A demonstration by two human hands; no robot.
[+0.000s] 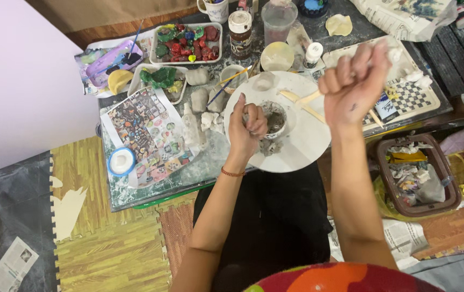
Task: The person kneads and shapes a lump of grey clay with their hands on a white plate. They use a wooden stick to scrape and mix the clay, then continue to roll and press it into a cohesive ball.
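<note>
My left hand [246, 125] rests on a small grey clay bowl [275, 119] and grips its rim. The bowl sits on a round white turntable [302, 143] with grey clay scraps beside it. My right hand [355, 81] is raised above the table in a closed fist, and I see nothing in it. Wooden modelling sticks [305, 103] lie on the turntable between the two hands.
Trays of painted clay pieces [186, 42], a brown jar [240, 33], a clear cup [278, 19], a printed sheet [148, 132] and a blue-rimmed lid [121, 161] crowd the table. A tray with a checkered card [405, 94] lies right. A brown waste basket [418, 176] stands on the floor.
</note>
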